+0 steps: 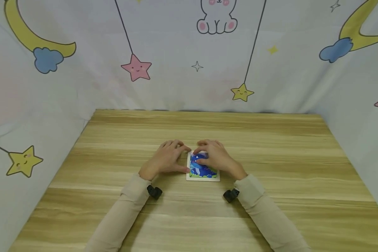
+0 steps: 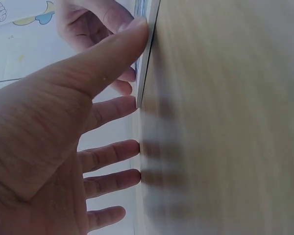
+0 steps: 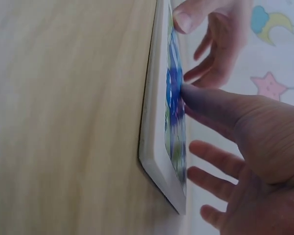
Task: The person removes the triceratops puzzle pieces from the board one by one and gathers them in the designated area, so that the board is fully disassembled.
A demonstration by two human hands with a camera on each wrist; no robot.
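Two bare hands meet over a small white-bordered dinosaur picture board [image 1: 204, 180], which lies flat on the wood-grain table [image 1: 189, 217], near the middle, with its blue dinosaur face up. Both forearms, in beige sleeves [image 1: 126, 206], slant inward from the near side, so the wrists draw together and the fingers point forward and in; a black wrist camera [image 1: 154, 192] sits at the inner side of the left cuff and another black camera [image 1: 231, 195] at the right one. At the board's left side the left hand [image 1: 167, 157] arches with its palm turned inward, thumb stretched straight to the lower part of the left edge and index finger reaching the upper left corner; its fingers are spread rather than wrapped, touching the board without a closed grip. In the left wrist view the middle and ring fingertips meet the tabletop beyond the board. From the other side the right hand [image 1: 218, 157] bends over the upper right of the board, its extended thumb touching the blue picture and its index finger reaching over to the upper edge, where contact is hard to tell. Its remaining fingers are fanned loosely along the far side, and this grip is likewise relaxed
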